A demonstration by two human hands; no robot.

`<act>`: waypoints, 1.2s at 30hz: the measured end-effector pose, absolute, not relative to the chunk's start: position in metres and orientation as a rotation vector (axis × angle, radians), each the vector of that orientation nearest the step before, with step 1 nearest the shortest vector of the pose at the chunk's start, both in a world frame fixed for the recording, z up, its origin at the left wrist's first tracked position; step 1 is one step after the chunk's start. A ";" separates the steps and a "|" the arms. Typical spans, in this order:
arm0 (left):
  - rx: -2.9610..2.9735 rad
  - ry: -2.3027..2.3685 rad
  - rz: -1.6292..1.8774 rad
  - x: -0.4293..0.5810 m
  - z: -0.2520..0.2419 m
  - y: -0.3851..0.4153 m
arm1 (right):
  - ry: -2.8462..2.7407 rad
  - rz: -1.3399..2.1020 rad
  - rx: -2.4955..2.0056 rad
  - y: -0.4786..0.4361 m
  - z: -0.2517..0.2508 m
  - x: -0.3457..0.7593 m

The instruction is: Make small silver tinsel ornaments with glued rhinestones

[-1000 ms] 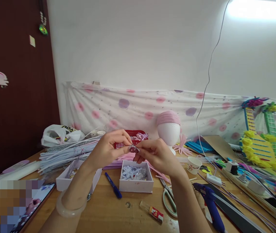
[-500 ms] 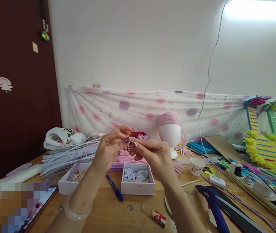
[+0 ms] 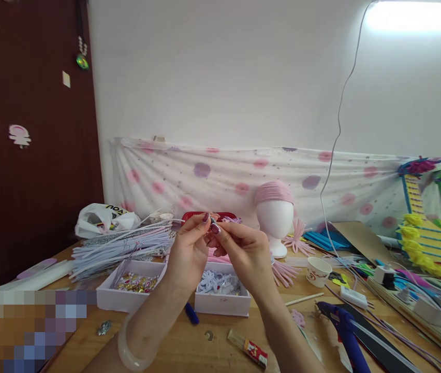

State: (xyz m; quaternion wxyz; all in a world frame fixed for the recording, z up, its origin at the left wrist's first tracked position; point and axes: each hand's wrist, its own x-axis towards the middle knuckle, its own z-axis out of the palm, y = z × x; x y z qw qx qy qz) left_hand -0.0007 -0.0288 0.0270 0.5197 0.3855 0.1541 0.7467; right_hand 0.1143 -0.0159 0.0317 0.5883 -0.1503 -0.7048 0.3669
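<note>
Above the table's middle, my left hand (image 3: 191,251) and my right hand (image 3: 246,251) meet at their fingertips. Between them they pinch a small silvery-grey piece (image 3: 212,221), mostly covered by the fingers. Below my left hand stands a white box (image 3: 117,301) of gold and red gems. A second white box (image 3: 222,305), holding pale fuzzy flower shapes, is just under my hands. Behind my fingers is a red basket (image 3: 189,215), with pink fuzzy stems partly hidden by my hands.
A white foam head (image 3: 275,220) wrapped in pink stands behind. On the right are a paper cup (image 3: 318,272), a blue glue gun (image 3: 342,329) and power strips. A glue tube (image 3: 255,353) and blue pen (image 3: 191,314) lie in front. Pale stems (image 3: 119,254) are piled left.
My left hand has moved right and its fingers have closed in nearer to my right fingertips. More of the gem box shows, and the view has shifted slightly left.
</note>
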 end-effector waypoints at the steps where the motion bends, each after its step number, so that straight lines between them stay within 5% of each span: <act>1: 0.915 0.377 1.783 -0.001 0.027 -0.029 | -1.650 0.867 -0.347 -0.015 0.031 0.115; 16: 1.022 0.447 1.697 -0.006 0.028 -0.024 | -1.765 0.613 -0.375 -0.010 0.035 0.126; 25: 2.214 0.991 1.280 -0.046 0.047 -0.039 | -2.296 0.604 -0.486 -0.013 0.052 0.165; 36: 2.521 1.150 0.988 -0.044 0.046 -0.047 | -2.403 0.691 -0.555 -0.012 0.051 0.166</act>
